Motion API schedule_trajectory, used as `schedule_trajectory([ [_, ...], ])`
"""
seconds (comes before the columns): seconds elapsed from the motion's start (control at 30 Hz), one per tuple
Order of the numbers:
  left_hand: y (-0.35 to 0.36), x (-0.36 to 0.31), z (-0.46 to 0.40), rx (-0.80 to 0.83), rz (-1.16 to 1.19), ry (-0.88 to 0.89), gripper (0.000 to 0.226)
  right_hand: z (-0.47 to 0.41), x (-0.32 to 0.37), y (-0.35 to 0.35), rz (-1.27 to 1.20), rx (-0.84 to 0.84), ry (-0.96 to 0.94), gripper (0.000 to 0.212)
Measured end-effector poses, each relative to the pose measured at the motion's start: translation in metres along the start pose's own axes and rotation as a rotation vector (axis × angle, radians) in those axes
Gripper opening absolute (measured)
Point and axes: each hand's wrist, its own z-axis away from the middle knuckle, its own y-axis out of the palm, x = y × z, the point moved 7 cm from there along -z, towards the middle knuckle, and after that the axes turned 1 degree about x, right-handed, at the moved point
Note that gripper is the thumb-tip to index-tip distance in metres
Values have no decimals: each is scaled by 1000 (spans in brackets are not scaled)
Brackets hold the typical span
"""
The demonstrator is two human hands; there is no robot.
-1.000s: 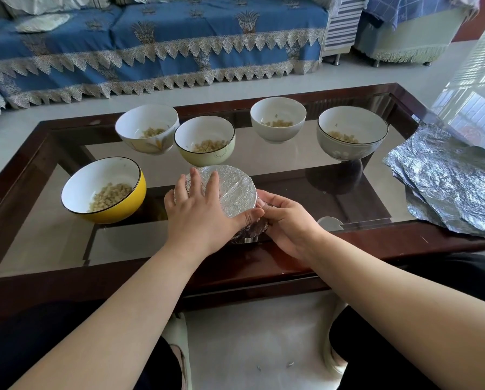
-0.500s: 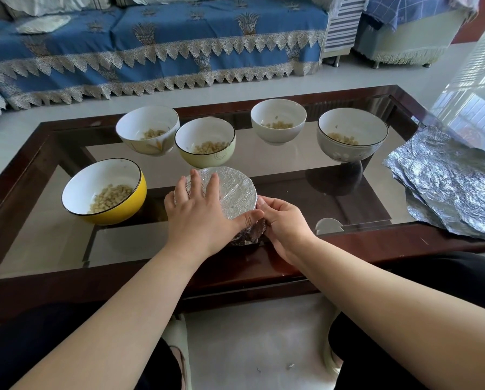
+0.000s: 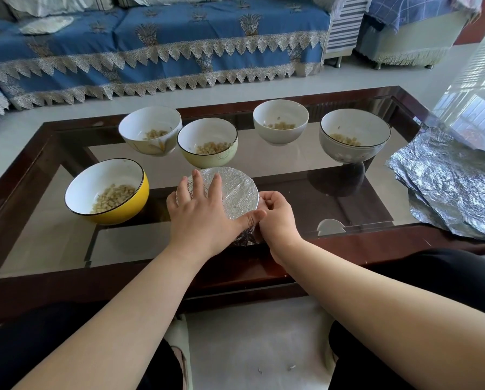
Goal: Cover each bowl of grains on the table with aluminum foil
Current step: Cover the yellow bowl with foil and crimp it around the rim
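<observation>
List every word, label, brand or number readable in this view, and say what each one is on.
None can be read. The bowls carry only decoration: a leaf motif on the white bowl, faint curls on the green bowl, pale dots on the grey bowl. The sofa cover shows a woven plant pattern only. The foil sheets are unprinted.

The foil-covered bowl [image 3: 235,192] hides its grains, and the left hand [image 3: 204,218] masks its near-left rim. Right of both hands, the foil sheets [image 3: 455,187] run off frame.
</observation>
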Motion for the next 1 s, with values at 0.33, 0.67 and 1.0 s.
schedule_trajectory([
  [0.33, -3, -1, 2, 13, 2, 1, 133, 0, 19, 3, 220, 10, -167, 24],
  [0.67, -2, 0, 1, 14, -7, -10, 135, 6, 24, -9, 154, -33, -128, 26],
  [1.0, -18, 11, 3, 101, 59, -20, 126, 27, 18, -9, 214, 98, -273, 21],
])
